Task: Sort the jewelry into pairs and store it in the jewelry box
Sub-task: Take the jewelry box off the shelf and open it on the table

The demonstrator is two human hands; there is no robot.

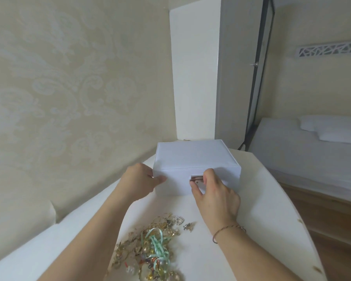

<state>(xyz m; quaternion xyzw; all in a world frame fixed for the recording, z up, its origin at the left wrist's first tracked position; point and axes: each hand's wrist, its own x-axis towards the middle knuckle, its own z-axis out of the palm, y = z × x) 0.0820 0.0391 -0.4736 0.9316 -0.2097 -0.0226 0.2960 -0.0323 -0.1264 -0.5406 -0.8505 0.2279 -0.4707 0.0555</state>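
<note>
Centrally, one white box [193,159], lid down, stands on the table [272,209], its clasp [196,178] side facing the lower frame and its long axis running left to right. Two hands meet it: the left hand [139,182] grips the front left corner; the right hand [215,194] pinches the clasp. One tangled jewelry heap [156,248] lies at lower centre, one small piece [187,226] just right of it.

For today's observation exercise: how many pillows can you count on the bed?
2. One pillow lies at the bed's far end near the wall; the other pillow overlaps it just in front. Others may lie beyond the frame's edge.
</note>
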